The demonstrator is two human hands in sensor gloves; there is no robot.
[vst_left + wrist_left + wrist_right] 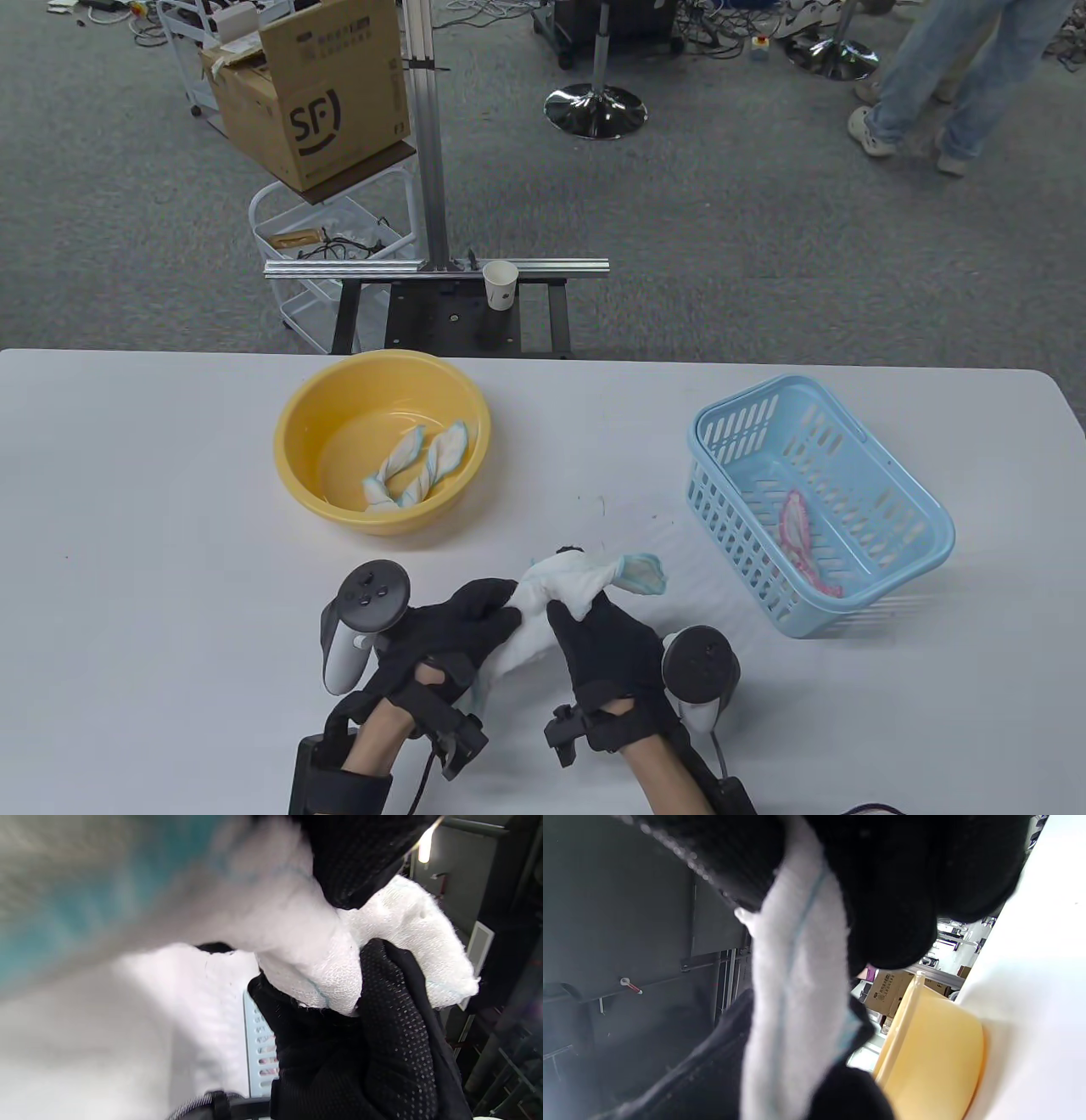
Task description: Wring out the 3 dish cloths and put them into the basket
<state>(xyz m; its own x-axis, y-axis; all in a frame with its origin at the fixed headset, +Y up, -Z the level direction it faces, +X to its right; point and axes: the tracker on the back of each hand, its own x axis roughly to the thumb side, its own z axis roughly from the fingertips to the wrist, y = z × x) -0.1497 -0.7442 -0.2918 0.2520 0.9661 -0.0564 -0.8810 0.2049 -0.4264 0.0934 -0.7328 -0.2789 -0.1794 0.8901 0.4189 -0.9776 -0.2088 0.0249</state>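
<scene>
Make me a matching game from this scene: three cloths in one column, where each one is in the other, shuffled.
Things:
1. blue-edged cloth
2. pink-edged cloth
3. twisted cloth

Places:
A. lying in the yellow basin
B. gripped between the left hand and right hand
C. lying in the blue basket

Pairs: 1-B, 2-C, 3-A

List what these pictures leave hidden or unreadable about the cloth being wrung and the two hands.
- Cloth middle: table view, covered by the left hand and right hand.
- Near part of the cloth: left wrist view, blurred, too close to the lens.
- Right hand's fingers: right wrist view, dark and out of focus.
- Water dripping or not: too small in every view.
</scene>
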